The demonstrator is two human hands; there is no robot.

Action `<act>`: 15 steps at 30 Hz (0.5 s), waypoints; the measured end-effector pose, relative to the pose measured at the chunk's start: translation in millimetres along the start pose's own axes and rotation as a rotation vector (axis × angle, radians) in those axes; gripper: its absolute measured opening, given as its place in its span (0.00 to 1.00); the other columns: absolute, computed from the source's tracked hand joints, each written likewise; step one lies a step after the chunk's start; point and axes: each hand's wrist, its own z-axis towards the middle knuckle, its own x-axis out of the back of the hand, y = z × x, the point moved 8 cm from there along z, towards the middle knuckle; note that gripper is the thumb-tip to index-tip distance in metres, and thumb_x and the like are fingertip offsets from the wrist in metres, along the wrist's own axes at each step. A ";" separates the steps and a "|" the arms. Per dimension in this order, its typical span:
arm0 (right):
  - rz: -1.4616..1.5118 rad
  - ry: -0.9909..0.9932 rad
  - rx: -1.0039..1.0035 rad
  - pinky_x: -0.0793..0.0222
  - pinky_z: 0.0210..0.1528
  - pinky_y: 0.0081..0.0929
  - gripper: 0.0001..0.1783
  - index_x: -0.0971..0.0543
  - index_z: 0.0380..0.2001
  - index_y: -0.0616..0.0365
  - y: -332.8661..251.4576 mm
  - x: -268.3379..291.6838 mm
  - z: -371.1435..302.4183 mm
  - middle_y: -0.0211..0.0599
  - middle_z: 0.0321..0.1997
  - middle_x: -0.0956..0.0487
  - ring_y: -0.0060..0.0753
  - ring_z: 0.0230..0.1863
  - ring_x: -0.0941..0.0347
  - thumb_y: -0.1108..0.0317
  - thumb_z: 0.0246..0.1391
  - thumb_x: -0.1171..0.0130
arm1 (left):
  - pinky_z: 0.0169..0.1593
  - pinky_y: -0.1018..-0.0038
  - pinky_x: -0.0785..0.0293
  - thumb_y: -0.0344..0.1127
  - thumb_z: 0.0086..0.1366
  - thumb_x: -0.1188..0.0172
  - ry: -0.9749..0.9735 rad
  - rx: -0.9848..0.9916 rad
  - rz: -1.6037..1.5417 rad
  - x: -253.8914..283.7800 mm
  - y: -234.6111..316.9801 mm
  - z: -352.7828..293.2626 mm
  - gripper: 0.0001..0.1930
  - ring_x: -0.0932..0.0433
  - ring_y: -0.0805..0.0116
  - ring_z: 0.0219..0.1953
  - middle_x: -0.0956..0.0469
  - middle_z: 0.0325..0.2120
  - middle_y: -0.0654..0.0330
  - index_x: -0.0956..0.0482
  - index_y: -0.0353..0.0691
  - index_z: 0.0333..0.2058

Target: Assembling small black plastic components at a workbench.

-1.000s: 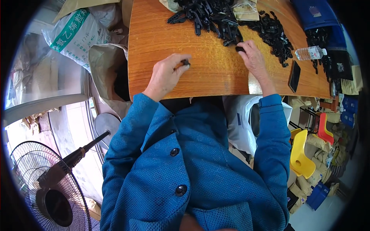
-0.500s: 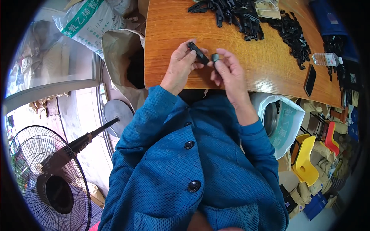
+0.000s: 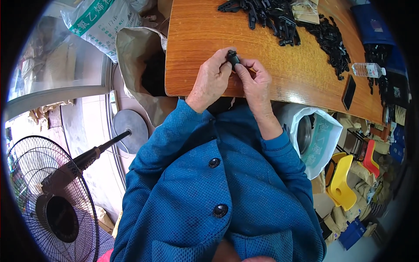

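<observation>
Over the near edge of the table, my left hand (image 3: 210, 81) is closed on a small black plastic part (image 3: 233, 58), with thumb and fingers pinching it. My right hand (image 3: 257, 85) meets it from the other side, its thumb and fingertips closed on the lower end of the same part. Whether a separate small piece sits between the right fingertips is hidden. Farther back lies a heap of black plastic parts (image 3: 273, 19), and a second pile of smaller black pieces (image 3: 327, 43) spreads to its right.
A clear plastic bottle (image 3: 366, 69) and a black phone (image 3: 349, 92) lie at the table's right. Left of the wooden table (image 3: 192, 39) stands an open paper sack (image 3: 131, 52). A white sack (image 3: 323, 139) stands below its front edge. A fan (image 3: 56, 205) is at lower left.
My hands were apart, the left with the long black part and the right with a small dark piece. They have come together, and the part now points more toward me.
</observation>
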 end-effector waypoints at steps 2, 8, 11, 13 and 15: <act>-0.004 0.010 -0.014 0.30 0.36 0.14 0.07 0.23 0.38 0.62 1.2 0.0 0.1 0.28 0.32 0.21 0.16 0.32 0.27 0.71 0.58 0.42 | 0.44 0.77 0.27 0.24 0.65 0.49 0.009 0.063 -0.107 -1.6 0.5 -2.3 0.11 0.24 0.72 0.38 0.22 0.35 0.57 0.28 0.29 0.45; -0.074 -0.033 -0.106 0.33 0.36 0.14 0.10 0.25 0.41 0.61 7.1 0.0 -5.5 0.27 0.31 0.24 0.16 0.29 0.31 0.68 0.58 0.42 | 0.46 0.79 0.28 0.28 0.65 0.46 0.033 0.185 -0.245 1.0 -12.3 -1.5 0.10 0.25 0.75 0.39 0.22 0.36 0.59 0.27 0.32 0.44; -0.155 0.060 0.135 0.32 0.36 0.18 0.18 0.28 0.43 0.62 -18.4 11.9 -6.0 0.31 0.35 0.24 0.18 0.33 0.30 0.62 0.56 0.39 | 0.49 0.77 0.29 0.29 0.66 0.46 0.009 0.181 -0.265 1.2 -4.2 1.8 0.11 0.25 0.73 0.42 0.22 0.39 0.57 0.27 0.33 0.45; -0.119 -0.199 -0.073 0.32 0.37 0.20 0.23 0.30 0.47 0.63 -6.5 -0.8 -4.1 0.34 0.37 0.25 0.19 0.36 0.31 0.59 0.55 0.38 | 0.46 0.79 0.27 0.26 0.65 0.46 -0.029 0.112 -0.279 -1.3 9.6 6.8 0.09 0.24 0.75 0.40 0.21 0.37 0.59 0.27 0.32 0.43; 0.006 -0.174 -0.060 0.32 0.36 0.19 0.21 0.29 0.44 0.65 3.5 0.5 -1.5 0.34 0.35 0.25 0.19 0.34 0.30 0.59 0.56 0.39 | 0.45 0.78 0.27 0.26 0.65 0.47 -0.049 0.117 -0.288 -7.1 14.7 10.1 0.09 0.24 0.74 0.40 0.22 0.37 0.59 0.28 0.32 0.44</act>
